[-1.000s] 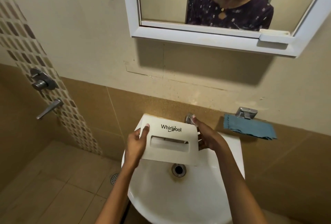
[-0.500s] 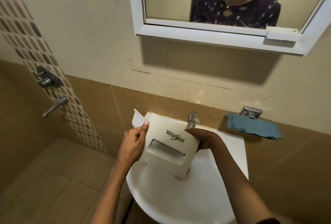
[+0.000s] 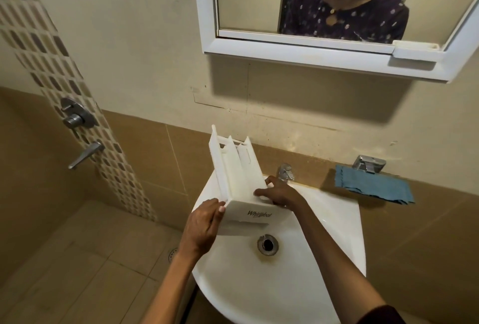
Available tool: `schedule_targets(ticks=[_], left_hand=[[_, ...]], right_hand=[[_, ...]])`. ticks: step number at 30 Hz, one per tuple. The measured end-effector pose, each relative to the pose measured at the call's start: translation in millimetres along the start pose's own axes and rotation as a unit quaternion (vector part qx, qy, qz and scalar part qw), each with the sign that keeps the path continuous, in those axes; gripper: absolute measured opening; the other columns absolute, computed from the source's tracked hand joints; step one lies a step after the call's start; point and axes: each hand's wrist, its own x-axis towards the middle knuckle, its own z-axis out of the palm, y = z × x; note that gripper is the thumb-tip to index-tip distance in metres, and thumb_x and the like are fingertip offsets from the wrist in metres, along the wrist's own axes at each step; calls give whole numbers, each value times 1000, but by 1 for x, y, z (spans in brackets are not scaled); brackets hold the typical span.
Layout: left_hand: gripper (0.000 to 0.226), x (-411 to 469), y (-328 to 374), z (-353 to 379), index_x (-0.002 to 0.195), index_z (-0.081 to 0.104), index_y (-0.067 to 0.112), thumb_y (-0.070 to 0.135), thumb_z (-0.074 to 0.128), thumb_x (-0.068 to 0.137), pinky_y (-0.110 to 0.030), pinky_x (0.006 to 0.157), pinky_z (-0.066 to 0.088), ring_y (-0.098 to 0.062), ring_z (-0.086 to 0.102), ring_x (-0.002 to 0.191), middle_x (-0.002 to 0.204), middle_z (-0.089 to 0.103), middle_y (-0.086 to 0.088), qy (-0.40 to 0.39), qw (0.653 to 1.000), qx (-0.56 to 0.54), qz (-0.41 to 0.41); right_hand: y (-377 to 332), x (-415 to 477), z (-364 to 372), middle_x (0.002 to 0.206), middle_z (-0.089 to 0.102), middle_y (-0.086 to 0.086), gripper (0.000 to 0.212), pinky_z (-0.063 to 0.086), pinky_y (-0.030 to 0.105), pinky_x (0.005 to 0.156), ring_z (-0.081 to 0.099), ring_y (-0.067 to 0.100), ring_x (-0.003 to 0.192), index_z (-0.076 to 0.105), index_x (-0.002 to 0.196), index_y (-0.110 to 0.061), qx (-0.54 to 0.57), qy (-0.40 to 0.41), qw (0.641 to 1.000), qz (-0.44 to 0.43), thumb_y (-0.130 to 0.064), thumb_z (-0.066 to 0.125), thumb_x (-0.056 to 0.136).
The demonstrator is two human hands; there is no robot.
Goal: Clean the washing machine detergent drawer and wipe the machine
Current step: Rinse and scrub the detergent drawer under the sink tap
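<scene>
Over the white sink (image 3: 324,259), both hands hold the detergent drawer (image 3: 238,181): left hand (image 3: 202,225) grips its front corner, right hand (image 3: 280,194) curls fingers onto its side.

The detergent drawer (image 3: 239,186) carries the brand name "Whirlpool", slightly blurred, on its white front panel.

Both bare forearms come up from below and meet at the drawer (image 3: 234,168). The left hand (image 3: 203,223) grips the left corner of its front panel, with the back of the hand upward and the thumb tip pressed on the edge. The right hand (image 3: 281,194) holds the opposite side, just behind the panel, its fingers spread and pointing toward the left hand. A dark sleeve (image 3: 381,316) covers the right upper arm.
</scene>
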Motion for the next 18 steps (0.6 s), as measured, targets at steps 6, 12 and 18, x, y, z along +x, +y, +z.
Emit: schedule_targets(ticks=[6, 12, 18], left_hand=[[53, -20, -23, 6, 67, 42, 24, 76, 42, 78, -29, 57, 39, -13, 45, 60, 65, 46, 6, -26, 983, -167, -74], [60, 15, -12, 1, 113, 43, 21, 60, 65, 73, -18, 75, 44, 5, 55, 87, 100, 56, 12, -9, 934, -256, -249], [50, 44, -18, 15, 131, 48, 20, 36, 64, 86, -28, 80, 53, -16, 62, 107, 122, 62, -2, 44, 867, -374, -327]], right_hand=[[20, 1, 22, 120, 59, 8, 64, 49, 29, 69, 60, 27, 102, 40, 126, -15, 8, 74, 995, -69, -33, 74, 75], [28, -10, 31, 114, 60, 4, 63, 36, 24, 68, 60, 26, 100, 40, 127, -15, -75, 133, 975, -159, -29, 74, 76], [53, -16, 50, 106, 64, 5, 58, 37, 23, 68, 62, 28, 97, 43, 124, -14, -24, 163, 974, -157, -27, 73, 77]])
